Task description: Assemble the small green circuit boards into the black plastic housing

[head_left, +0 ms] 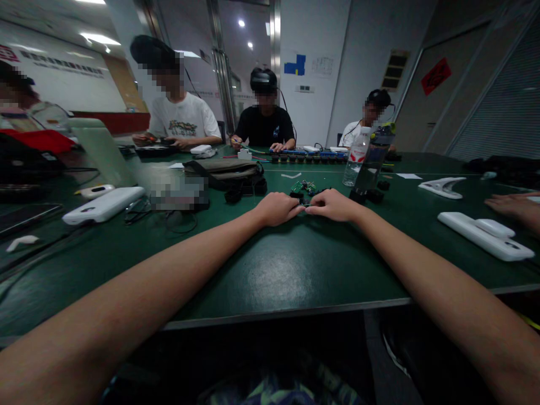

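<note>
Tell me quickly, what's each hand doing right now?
Left hand: fingers closed on a small part; exactly what it is can't be told.
Right hand: fingers closed on the same small part, from the other side.

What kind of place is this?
Probably a shared electronics workroom: a long green table, small green circuit boards near the hands, and a seated person in a black shirt opposite.

Head view: from your head, facing forward and steeply enough downward to include the near edge of the dark green, smooth-topped table (270,281), close below.
</note>
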Tool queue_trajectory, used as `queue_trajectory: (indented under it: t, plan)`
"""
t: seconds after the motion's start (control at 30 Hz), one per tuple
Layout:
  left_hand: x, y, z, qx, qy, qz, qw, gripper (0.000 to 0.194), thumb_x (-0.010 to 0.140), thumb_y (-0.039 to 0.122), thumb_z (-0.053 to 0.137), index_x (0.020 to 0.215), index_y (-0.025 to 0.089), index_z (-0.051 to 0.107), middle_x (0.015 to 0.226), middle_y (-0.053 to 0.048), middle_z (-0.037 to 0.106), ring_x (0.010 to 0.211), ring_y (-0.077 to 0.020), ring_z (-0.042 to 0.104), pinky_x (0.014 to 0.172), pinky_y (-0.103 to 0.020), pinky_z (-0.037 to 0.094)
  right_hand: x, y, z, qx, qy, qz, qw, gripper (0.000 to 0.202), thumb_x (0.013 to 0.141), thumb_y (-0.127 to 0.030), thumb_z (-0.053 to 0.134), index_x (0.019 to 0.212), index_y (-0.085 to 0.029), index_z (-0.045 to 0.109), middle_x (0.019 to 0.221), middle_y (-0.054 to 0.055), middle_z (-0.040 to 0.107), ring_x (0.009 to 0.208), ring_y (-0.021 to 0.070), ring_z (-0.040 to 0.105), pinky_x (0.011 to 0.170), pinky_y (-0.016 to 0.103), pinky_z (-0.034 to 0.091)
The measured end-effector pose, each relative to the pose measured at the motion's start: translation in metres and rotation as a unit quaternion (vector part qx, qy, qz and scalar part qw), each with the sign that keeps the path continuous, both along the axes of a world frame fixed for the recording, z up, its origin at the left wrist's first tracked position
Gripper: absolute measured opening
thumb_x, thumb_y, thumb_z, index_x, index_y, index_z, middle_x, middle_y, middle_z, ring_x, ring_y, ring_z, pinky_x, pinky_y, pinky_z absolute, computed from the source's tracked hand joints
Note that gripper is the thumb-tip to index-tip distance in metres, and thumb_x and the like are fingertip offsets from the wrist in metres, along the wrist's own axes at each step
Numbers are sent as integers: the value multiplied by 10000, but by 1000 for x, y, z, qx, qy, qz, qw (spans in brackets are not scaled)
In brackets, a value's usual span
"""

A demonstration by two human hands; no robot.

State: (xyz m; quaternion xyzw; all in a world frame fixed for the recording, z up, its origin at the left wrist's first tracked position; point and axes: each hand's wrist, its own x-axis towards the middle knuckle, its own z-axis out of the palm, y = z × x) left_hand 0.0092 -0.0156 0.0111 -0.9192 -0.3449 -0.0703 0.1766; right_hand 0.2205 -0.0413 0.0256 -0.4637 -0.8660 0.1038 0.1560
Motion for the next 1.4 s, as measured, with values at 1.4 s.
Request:
queue_trajectory:
  t: [1.4]
  plan:
    - [0,-5,0,4,-10,21,1000,499,1049,475,300,1003,167,690,923,-135,756,877,-272,728,714,-320,497,-1,0,-1,-21,18,-10,1000,529,932,-571,431,669,-165,646,650,38,644,638,153,547,661,287,358]
